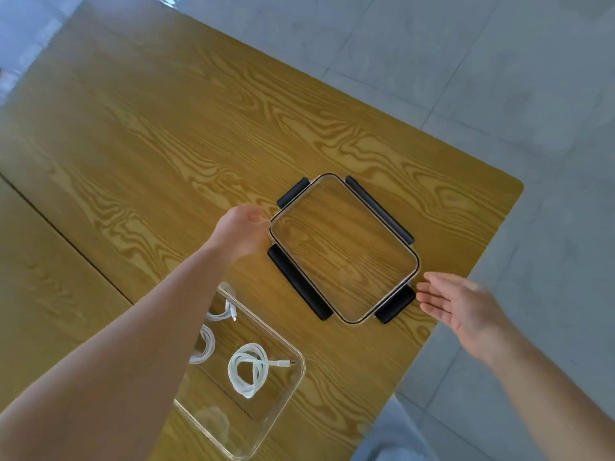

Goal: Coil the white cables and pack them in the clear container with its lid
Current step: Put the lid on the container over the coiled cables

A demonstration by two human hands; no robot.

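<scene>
Our left hand (pixel 241 232) reaches out to the left corner of the lid (pixel 344 247); its fingers (pixel 256 216) curl loosely at the lid's rim, and we cannot tell whether they touch it. Our right hand (pixel 461 306) is open, palm turned inward, its fingers spread a little and pointing at the near right clasp (pixel 396 302), just beside it and gripping nothing.

The lid lies flat on the desk (pixel 149 144), clear in the middle so that the wood grain shows through, with four dark clasps folded outward along its sides. It sits toward the right of the desk, near the right edge.

The clear container (pixel 283 404) stands nearer to us and to the left of the lid, apart from it, open at the top. Inside it lie the white cables: one coiled cable (pixel 248 369) toward the right with its plug end sticking out, a second coil (pixel 204 347) partly hidden behind our left forearm, and a third coil (pixel 223 311) at the far end.

The desk is yellowish wood with bold wavy grain, a dark seam (pixel 66 234) running across its left part and a rounded corner at the right. Beyond it we see a floor (pixel 499 78) of large pale grey tiles. We can read no writing or brand on anything.
</scene>
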